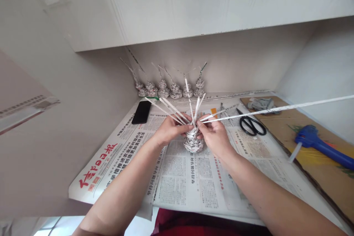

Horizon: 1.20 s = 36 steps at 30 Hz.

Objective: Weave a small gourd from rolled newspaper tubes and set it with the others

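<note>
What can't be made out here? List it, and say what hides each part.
All in the head view:
Woven paper piece: upper sides, covered by the left hand and right hand.
Long paper strip: outer end, cut off by the right edge.
Blue tool: handle end, cut off there too.
Newspaper: small print, too small and blurred.
Row of woven pieces: one partly behind an upright strip.

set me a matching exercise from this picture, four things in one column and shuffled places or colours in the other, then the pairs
1. phone
2. scissors
3. glue gun
4. woven piece

A. blue, lying on the cardboard
B. between the left hand and the right hand
C. has two black looped handles
D. dark screen, left of both hands

Pairs: 1-D, 2-C, 3-A, 4-B
</note>
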Motion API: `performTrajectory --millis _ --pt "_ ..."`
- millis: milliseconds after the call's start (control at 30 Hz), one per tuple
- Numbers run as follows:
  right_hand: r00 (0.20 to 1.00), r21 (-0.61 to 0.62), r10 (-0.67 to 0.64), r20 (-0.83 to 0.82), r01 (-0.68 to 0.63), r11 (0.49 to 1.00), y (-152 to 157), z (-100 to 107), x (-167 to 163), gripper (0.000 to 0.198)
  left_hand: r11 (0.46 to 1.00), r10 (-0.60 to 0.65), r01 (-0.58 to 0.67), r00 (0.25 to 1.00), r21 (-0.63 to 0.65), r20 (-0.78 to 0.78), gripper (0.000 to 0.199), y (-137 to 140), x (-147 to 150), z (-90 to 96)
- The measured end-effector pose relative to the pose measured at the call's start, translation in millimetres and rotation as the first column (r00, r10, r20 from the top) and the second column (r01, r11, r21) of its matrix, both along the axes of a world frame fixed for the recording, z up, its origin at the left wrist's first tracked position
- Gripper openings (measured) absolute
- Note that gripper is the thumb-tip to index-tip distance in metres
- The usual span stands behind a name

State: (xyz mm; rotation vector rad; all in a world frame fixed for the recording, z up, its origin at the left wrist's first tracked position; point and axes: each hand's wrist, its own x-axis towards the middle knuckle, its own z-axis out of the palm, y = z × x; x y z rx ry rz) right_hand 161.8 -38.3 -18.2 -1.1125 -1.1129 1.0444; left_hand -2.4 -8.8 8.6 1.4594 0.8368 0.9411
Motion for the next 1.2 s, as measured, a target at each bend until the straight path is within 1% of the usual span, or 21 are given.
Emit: performTrajectory --millis 167,233,333,400,533,600,700,800,900,1000,1100,1200 --pt "1.0 -0.029 -0.015 -0.027 0.015 0.999 2 0 1 0.023 0.994 -0.032 0.038 0.998 -0.105 0.059 0.029 0 -2 2.1" --pt "1.0 -0.032 -0.013 -0.023 0.012 0.999 3 0 2 0.023 0.992 -0.032 0.041 0.997 -0.123 0.068 0.025 0 -3 3.7" --pt "1.0 -0.029 -0.009 -0.015 0.009 1.0 3 0 2 0.023 0.996 -0.01 0.015 0.998 -0.084 0.062 0.02 -1 -3 5.0" --pt "1.0 -0.026 -0.012 -0.02 0.012 1.0 3 0 1 0.024 0.997 0.025 -0.021 0.998 -0.069 0.057 0.02 -1 -2 4.9" --pt "0.999 -0.036 -0.011 -0.038 0.01 0.999 2 0 1 0.026 0.986 0.16 -0.159 0.987 -0.045 0.025 0.027 -1 4 1.9" --pt "0.999 -0.025 -0.005 -0.041 0.004 1.0 2 0 1 0.025 0.981 0.192 -0.192 0.981 -0.027 0.008 0.029 -2 7 0.0" --pt "0.999 -0.013 0.001 -0.054 -0.001 1.0 2 -1 0 0.024 0.983 0.18 -0.18 0.984 -0.021 -0.01 0.03 -2 9 -1.2" --pt "0.997 -0.014 -0.002 -0.082 0.001 1.0 3 -2 0 0.027 0.986 0.166 -0.166 0.985 -0.011 -0.042 0.026 -3 9 0.1" --pt "0.994 -0.012 0.0 -0.11 -0.001 1.0 3 -3 -1 0.03 0.979 0.204 -0.202 0.978 0.036 -0.055 0.021 -3 10 1.7" --pt "0.987 -0.033 -0.018 -0.157 0.013 0.999 3 -2 -2 0.033 0.967 0.242 -0.235 0.968 0.096 -0.069 0.023 -4 9 1.5" --pt "0.979 -0.058 -0.022 -0.203 0.011 0.998 1 -1 -3 0.034 0.964 0.248 -0.235 0.964 0.128 -0.1 0.025 -3 8 0.0" --pt "0.973 -0.058 -0.023 -0.229 0.01 0.998 -1 1 -3 0.035 0.965 0.238 -0.222 0.965 0.14 -0.108 0.024 -3 6 -0.6"
